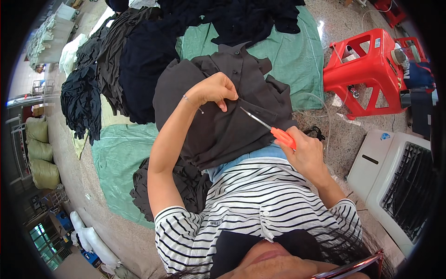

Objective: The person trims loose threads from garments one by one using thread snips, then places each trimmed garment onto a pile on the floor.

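— So, what do your hands hold at this moment?

— My left hand (214, 89) is closed on the cloth of a dark grey shirt (223, 116). The fingers pinch a small fold of it, near the line of buttons below the collar. My right hand (304, 151) is closed around the orange handle of small thread scissors (269, 128). The thin metal blades point up and to the left, toward my left hand, and the tip is just beside the fold I pinch.

— And where does the shirt lie?

— It lies on my lap, spread over my knees, with the collar away from me. Its lower part covers my blue trousers, just above my striped top.

— What is around you?

— Under and behind the shirt there is a green sheet (288, 60) on the stone floor. A heap of dark clothes (134, 60) lies on it at my left. At my right stands a red plastic stool (367, 69), and nearer to me a white fan unit (399, 181).
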A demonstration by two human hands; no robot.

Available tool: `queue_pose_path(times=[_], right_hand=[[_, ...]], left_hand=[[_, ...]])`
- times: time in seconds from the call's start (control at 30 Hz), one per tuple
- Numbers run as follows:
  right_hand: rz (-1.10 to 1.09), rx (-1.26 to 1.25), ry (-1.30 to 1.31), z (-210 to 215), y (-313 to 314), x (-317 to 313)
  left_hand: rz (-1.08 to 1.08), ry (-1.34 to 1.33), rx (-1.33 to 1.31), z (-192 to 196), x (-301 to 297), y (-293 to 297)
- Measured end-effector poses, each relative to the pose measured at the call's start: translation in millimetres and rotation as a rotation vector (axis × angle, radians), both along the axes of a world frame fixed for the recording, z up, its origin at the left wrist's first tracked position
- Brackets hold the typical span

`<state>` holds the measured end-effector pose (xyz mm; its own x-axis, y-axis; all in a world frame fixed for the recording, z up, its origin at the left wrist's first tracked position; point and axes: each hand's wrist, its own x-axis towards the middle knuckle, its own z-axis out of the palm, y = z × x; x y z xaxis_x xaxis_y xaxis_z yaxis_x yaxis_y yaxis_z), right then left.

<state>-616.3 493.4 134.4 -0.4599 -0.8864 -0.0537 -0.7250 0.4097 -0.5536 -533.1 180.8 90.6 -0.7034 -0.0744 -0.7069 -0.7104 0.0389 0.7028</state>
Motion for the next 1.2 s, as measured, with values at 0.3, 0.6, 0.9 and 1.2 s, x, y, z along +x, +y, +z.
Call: queue_pose_path(times=[0.3,0.6,0.9,1.2], right_hand=[[-0.028,0.025,-0.011,3.6,8.9,-6.1],[-0.148,0.013,-0.018,19.2,56.1,-6.3],[-0.115,0.028,-0.025,6.9,54.4,-5.8],[-0.568,-0.134,-0.120,-10.0,52.1,-40.3]], left_hand=[[0.037,0.053,0.011,-6.4,4.1,9.5],[-0.345,0.358,-0.435,-6.0,-2.7,64.0],[-0.020,0.130,-0.095,-17.6,-0.9,62.9],[0.682,0.955,0.053,3.6,50.1,-33.2]])
